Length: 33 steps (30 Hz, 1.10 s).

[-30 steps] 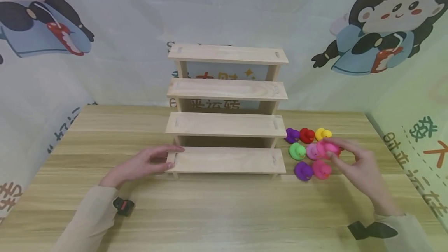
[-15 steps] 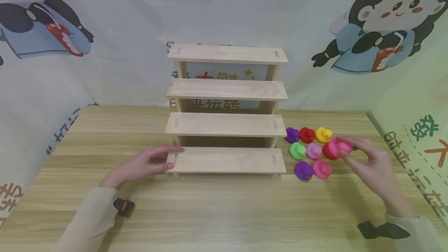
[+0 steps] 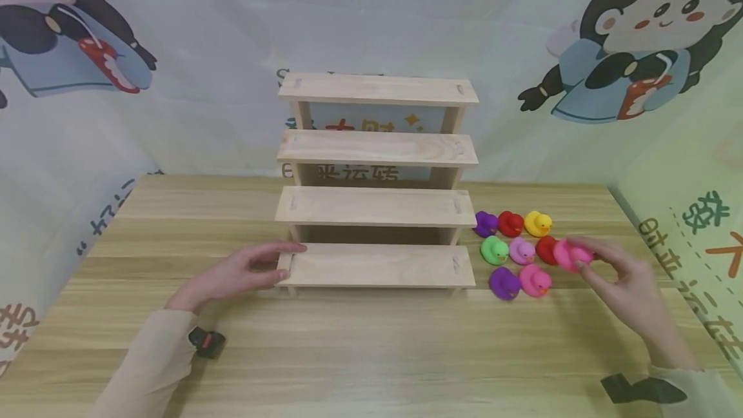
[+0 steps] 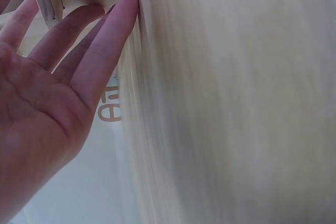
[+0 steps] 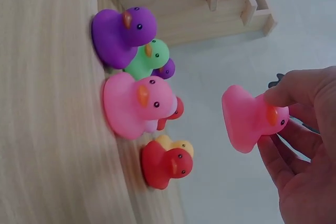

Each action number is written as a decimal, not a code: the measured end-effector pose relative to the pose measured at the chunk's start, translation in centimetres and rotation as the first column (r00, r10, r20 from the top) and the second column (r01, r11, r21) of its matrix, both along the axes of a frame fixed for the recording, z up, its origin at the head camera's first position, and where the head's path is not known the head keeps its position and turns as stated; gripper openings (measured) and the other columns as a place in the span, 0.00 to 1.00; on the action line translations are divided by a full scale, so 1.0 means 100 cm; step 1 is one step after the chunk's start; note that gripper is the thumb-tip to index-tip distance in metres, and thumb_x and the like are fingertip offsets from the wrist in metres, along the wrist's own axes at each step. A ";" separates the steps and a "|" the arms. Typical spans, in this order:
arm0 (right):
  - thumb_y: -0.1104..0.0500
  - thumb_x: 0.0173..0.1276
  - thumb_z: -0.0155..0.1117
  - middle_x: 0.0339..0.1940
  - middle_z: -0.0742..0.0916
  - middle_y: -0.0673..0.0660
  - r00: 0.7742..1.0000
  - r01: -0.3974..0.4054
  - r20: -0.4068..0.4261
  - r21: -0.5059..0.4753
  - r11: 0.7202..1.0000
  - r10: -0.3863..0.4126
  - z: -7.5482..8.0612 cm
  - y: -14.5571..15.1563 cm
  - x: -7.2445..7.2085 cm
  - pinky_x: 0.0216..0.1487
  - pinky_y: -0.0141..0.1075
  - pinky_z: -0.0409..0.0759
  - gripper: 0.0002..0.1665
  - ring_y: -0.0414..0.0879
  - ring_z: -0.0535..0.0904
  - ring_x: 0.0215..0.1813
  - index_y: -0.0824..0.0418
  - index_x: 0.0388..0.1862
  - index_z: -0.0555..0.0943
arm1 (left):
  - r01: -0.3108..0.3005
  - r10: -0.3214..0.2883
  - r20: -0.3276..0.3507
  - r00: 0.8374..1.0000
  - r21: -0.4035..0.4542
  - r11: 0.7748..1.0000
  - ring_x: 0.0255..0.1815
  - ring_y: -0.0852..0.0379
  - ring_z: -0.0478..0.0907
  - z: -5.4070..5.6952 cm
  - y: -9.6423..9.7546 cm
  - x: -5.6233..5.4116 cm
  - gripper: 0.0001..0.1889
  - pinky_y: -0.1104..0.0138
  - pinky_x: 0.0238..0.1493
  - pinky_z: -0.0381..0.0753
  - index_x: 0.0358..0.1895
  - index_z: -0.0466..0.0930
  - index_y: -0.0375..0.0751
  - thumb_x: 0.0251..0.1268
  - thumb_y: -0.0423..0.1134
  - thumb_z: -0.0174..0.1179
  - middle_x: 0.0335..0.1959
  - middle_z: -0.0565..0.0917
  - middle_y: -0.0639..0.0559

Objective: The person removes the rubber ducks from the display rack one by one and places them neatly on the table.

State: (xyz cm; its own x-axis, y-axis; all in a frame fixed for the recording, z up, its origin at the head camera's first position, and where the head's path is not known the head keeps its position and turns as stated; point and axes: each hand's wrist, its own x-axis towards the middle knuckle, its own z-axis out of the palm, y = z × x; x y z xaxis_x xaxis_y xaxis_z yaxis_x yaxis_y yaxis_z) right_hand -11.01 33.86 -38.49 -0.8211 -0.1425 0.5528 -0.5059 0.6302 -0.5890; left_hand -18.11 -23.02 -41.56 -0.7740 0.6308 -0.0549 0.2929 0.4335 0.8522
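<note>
A pale wooden four-step rack stands mid-table in the head view. My left hand holds the left end of its lowest step, thumb at the front edge and forefinger at the back. In the left wrist view the fingers reach along the wood. Between thumb and fingertips, my right hand pinches a pink rubber duck, raised off the table in the right wrist view. Close to it is a red rubber duck; another pink duck and a purple duck sit nearer the front.
More rubber ducks stand right of the rack: green, light pink, yellow, red and purple. A printed cloth backdrop rises behind and beside the wooden table.
My right hand has moved to the right with the pink duck, away from the group, uncovering the red duck. The left hand stays on the rack.
</note>
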 end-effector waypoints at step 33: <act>0.77 0.58 0.63 0.51 0.82 0.66 0.951 0.083 0.291 0.084 0.993 -0.104 -0.041 0.012 0.007 0.48 0.15 0.68 0.23 0.21 0.69 0.48 0.72 0.55 0.77 | -0.009 0.009 0.000 1.000 -0.023 1.000 0.65 0.38 0.67 0.000 0.001 0.000 0.24 0.47 0.61 0.69 0.68 0.69 0.49 0.70 0.43 0.58 0.70 0.65 0.43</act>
